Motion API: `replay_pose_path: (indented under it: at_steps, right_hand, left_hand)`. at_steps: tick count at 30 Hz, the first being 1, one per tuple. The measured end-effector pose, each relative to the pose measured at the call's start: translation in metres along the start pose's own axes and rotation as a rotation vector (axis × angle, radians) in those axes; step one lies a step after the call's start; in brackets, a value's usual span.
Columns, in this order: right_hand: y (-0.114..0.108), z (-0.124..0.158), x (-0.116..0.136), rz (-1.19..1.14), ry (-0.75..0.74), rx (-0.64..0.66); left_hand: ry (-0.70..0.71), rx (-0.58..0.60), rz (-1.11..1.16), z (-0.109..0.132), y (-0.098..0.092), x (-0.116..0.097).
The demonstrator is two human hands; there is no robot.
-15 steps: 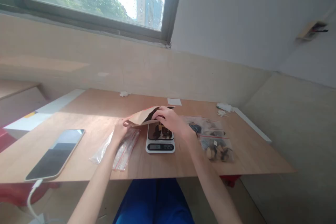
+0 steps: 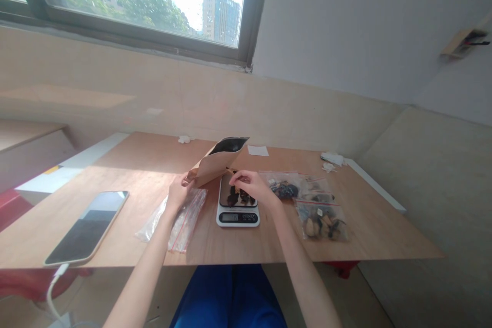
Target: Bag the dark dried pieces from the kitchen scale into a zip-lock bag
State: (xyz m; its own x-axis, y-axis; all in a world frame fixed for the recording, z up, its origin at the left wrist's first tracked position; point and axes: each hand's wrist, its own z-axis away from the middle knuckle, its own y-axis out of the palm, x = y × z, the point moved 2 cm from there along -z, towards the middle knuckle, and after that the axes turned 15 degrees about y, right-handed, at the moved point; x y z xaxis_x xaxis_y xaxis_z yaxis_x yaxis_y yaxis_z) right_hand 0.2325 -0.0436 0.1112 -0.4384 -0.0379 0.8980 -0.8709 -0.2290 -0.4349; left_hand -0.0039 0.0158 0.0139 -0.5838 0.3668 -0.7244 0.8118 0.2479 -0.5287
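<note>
Pinching the light, stiff-looking kraft pouch (image 2: pixel 216 165) by its lower corner, the left hand (image 2: pixel 179 192) holds it just left of the scale (image 2: pixel 237 218), while the right hand (image 2: pixel 253 186) curls, its grip unclear, above the small, hard-looking dark pieces (image 2: pixel 237 197) on the scale, with bags (image 2: pixel 322 221) to its right.

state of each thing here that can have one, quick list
kraft paper pouch: open at top, tilted, held by left hand
right hand: curled above the scale pan
kitchen scale: display showing digits, too small to read, dark pieces on pan
phone: lying flat, screen dark, cable plugged in
filled zip bags: lying flat, holding dark and tan pieces
clear zip bags: crumpled, nothing visible inside
</note>
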Motion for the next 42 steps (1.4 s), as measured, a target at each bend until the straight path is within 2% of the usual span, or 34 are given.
replay_pose_path:
  at_steps: [6,11,17,21,26,29,32,38,42]
  right_hand:
    - [0.010,-0.017,-0.006,0.236,0.078,0.052]
    - [0.015,-0.030,-0.008,0.520,0.128,-0.008]
    - [0.018,-0.040,-0.012,0.570,0.136,-0.019]
    - [0.002,-0.026,-0.012,0.569,0.114,-0.061]
    - [-0.016,0.005,-0.021,0.566,0.103,-0.107]
    - [-0.012,0.022,-0.029,0.619,0.104,-0.104]
    - [-0.002,0.034,-0.033,0.700,0.097,-0.167]
    - [0.012,0.039,-0.033,0.889,0.043,-0.234]
    - [0.014,0.041,-0.029,0.909,0.001,-0.231]
  left_hand:
    - [0.000,-0.013,0.000,0.001,0.000,-0.003]
    - [0.000,-0.031,0.021,0.000,0.001,0.000]
    - [0.003,-0.037,0.012,0.000,0.002,0.002]
    - [0.008,-0.027,0.024,0.001,0.002,0.000]
    - [0.012,-0.013,0.020,0.000,0.003,0.000]
    - [0.010,-0.013,0.025,0.001,0.004,0.002]
    - [0.012,-0.021,0.023,0.001,0.004,0.004]
    - [0.005,-0.018,0.003,0.000,0.004,0.007]
    - [0.016,-0.014,0.018,0.000,0.005,0.007]
